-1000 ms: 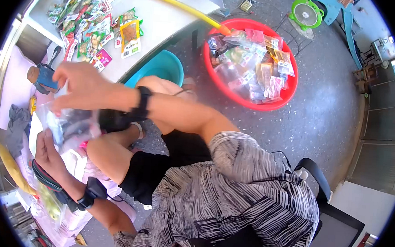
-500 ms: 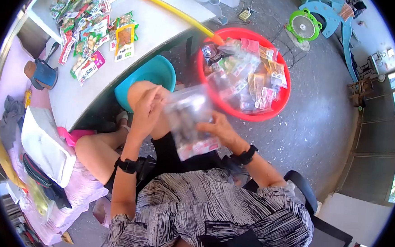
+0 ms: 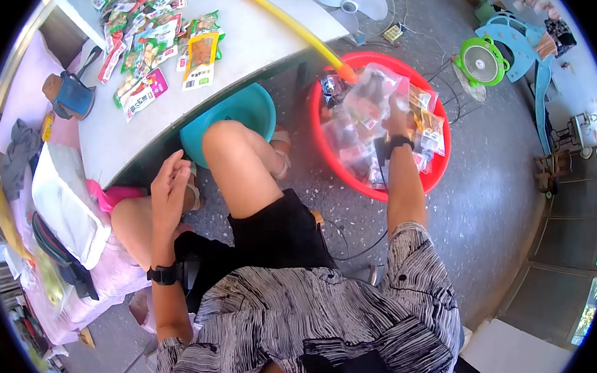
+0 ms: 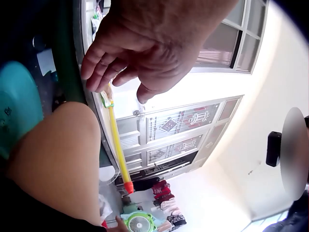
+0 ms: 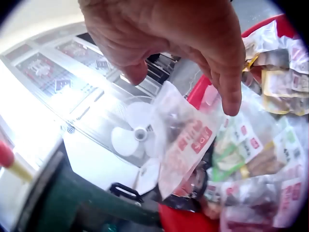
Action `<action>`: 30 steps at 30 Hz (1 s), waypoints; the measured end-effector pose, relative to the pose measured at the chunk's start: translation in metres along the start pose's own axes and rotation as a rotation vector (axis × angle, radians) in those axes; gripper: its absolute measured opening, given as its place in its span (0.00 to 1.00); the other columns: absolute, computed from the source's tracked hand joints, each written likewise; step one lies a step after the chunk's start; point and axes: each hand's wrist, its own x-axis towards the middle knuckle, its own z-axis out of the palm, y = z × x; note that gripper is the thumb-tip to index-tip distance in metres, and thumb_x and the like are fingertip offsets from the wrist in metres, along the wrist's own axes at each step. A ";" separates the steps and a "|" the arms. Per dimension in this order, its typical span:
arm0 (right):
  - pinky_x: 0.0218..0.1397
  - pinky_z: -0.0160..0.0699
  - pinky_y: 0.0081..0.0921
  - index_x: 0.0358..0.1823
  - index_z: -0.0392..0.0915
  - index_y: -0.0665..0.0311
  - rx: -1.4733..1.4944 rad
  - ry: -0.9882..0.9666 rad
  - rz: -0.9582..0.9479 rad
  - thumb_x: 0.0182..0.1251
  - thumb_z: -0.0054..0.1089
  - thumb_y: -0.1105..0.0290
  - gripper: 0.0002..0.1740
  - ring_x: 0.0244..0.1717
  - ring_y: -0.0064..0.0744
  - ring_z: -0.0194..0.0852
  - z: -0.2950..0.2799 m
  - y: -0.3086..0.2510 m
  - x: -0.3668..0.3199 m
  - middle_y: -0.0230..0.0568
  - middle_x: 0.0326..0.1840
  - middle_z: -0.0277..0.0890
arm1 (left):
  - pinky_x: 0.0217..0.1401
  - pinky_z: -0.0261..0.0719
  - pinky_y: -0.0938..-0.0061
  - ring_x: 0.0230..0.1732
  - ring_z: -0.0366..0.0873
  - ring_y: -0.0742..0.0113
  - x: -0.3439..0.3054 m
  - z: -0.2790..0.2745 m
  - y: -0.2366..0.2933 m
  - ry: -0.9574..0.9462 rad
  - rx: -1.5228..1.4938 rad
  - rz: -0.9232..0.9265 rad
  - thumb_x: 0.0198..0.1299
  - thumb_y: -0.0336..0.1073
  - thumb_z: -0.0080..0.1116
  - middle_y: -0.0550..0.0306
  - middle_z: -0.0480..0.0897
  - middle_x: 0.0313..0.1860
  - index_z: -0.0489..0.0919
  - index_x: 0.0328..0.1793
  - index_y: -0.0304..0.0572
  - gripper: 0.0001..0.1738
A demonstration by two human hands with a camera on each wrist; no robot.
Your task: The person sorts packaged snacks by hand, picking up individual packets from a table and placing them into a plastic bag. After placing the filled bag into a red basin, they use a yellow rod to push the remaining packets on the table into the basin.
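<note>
My right hand [image 3: 398, 117] is over the red basin [image 3: 388, 58], among clear plastic bags. In the right wrist view, thumb and fingers of that hand [image 5: 178, 34] are spread apart, and a clear bag with red print [image 5: 186, 145] tilts just below them. Bags with yellow, green and red labels [image 5: 256, 150] lie heaped in the basin around it. My left hand [image 3: 168, 189] hovers near the left knee, holding nothing. Its palm and loosely bent fingers [image 4: 101, 63] show in the left wrist view.
Several colourful snack packets [image 3: 140, 95] lie on the white table [image 3: 266, 44]. A yellow tube with orange ends [image 3: 291, 29] juts from the table toward the basin. Below the table's edge stands a teal basin [image 3: 252, 101]. A green fan [image 3: 482, 64] and cables are on the floor beyond.
The right hand has carried a clear bag from over the lap to the red basin and let it go. The left hand has moved away from the bag, to the left.
</note>
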 end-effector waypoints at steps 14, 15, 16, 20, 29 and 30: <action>0.36 0.80 0.21 0.50 0.76 0.69 0.241 -0.705 0.102 0.70 0.54 0.64 0.16 0.34 0.26 0.81 0.057 -0.201 -0.175 0.39 0.37 0.81 | 0.45 0.76 0.79 0.42 0.79 0.70 -0.037 -0.091 -0.033 0.323 0.313 0.006 0.62 0.31 0.60 0.54 0.82 0.40 0.78 0.56 0.34 0.16; 0.37 0.80 0.20 0.53 0.75 0.69 0.240 -0.719 0.057 0.70 0.54 0.64 0.17 0.35 0.25 0.81 0.060 -0.234 -0.179 0.40 0.40 0.82 | 0.42 0.77 0.78 0.40 0.80 0.70 -0.040 -0.101 -0.049 0.395 0.242 0.041 0.60 0.31 0.61 0.53 0.83 0.39 0.79 0.54 0.34 0.16; 0.38 0.80 0.20 0.55 0.74 0.69 0.326 -0.751 0.010 0.71 0.54 0.63 0.19 0.36 0.25 0.81 0.066 -0.258 -0.183 0.42 0.41 0.82 | 0.40 0.77 0.78 0.38 0.80 0.69 -0.043 -0.110 -0.058 0.470 0.174 0.085 0.59 0.31 0.62 0.51 0.83 0.38 0.80 0.52 0.34 0.16; 0.39 0.80 0.19 0.53 0.75 0.70 0.490 -0.911 -0.144 0.72 0.52 0.67 0.15 0.35 0.23 0.80 0.091 -0.359 -0.214 0.43 0.41 0.82 | 0.34 0.76 0.69 0.31 0.78 0.57 -0.062 -0.165 -0.050 0.721 0.623 0.095 0.54 0.27 0.60 0.46 0.80 0.33 0.80 0.47 0.30 0.13; 0.36 0.79 0.19 0.53 0.75 0.71 0.653 -1.193 -0.493 0.72 0.51 0.69 0.15 0.31 0.24 0.79 0.146 -0.498 -0.283 0.45 0.38 0.81 | 0.53 0.72 0.55 0.52 0.72 0.48 -0.077 -0.279 -0.104 0.794 1.232 -0.466 0.52 0.38 0.60 0.48 0.77 0.46 0.85 0.46 0.44 0.15; 0.36 0.79 0.19 0.53 0.75 0.70 0.643 -1.213 -0.483 0.72 0.51 0.69 0.14 0.31 0.24 0.79 0.157 -0.502 -0.282 0.45 0.38 0.82 | 0.53 0.71 0.52 0.54 0.71 0.48 -0.078 -0.285 -0.114 0.695 1.236 -0.594 0.52 0.40 0.59 0.48 0.77 0.48 0.85 0.45 0.45 0.16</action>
